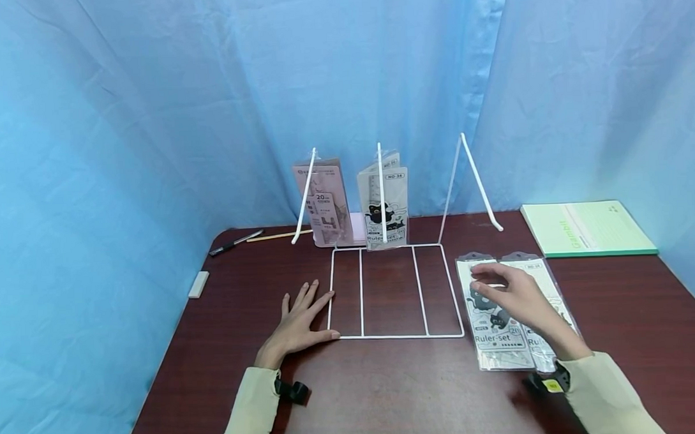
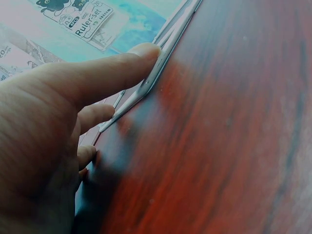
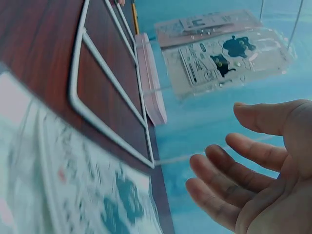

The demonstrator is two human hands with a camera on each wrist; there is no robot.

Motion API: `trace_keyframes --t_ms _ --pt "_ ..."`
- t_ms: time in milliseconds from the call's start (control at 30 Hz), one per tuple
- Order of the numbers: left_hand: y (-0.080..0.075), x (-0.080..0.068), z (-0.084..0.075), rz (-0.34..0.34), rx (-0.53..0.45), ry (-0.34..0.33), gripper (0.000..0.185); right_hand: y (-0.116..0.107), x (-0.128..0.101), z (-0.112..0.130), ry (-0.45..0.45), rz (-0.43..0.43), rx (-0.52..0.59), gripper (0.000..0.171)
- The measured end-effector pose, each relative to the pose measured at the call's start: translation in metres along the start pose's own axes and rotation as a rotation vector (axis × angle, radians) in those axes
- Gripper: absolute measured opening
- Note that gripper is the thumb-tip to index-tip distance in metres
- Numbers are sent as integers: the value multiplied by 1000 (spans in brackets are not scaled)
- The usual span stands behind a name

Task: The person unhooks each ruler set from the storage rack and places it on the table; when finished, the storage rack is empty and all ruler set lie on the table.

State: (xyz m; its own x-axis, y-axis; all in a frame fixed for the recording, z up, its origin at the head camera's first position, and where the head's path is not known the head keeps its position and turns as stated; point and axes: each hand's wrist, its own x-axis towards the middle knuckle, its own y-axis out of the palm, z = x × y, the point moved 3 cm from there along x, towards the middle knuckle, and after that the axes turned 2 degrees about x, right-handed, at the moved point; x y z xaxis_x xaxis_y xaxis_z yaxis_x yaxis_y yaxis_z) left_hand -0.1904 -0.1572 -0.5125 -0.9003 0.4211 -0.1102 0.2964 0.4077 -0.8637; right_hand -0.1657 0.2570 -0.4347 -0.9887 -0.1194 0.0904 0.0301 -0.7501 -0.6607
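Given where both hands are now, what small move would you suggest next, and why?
Probably lower the right hand onto the top clear-packaged cat-print ruler set and pinch its upper edge: the hand hovers open just above two such flat packs. The left hand already rests flat on the dark wooden table, thumb against the white wire rack, where two packs stand.

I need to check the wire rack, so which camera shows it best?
The head view: the whole white wire rack shows, base and uprights. The left wrist view shows only an edge under the left hand; the right wrist view shows part of its base.
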Motion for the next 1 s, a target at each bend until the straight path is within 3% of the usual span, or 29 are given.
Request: trace_keyframes --t_ms 367,1000 --pt "1 0 1 -1 8 6 89 26 39 18 -41 -36 223 40" --pt "0 1 2 -11 1 7 88 44 92 43 -23 -50 430 47"
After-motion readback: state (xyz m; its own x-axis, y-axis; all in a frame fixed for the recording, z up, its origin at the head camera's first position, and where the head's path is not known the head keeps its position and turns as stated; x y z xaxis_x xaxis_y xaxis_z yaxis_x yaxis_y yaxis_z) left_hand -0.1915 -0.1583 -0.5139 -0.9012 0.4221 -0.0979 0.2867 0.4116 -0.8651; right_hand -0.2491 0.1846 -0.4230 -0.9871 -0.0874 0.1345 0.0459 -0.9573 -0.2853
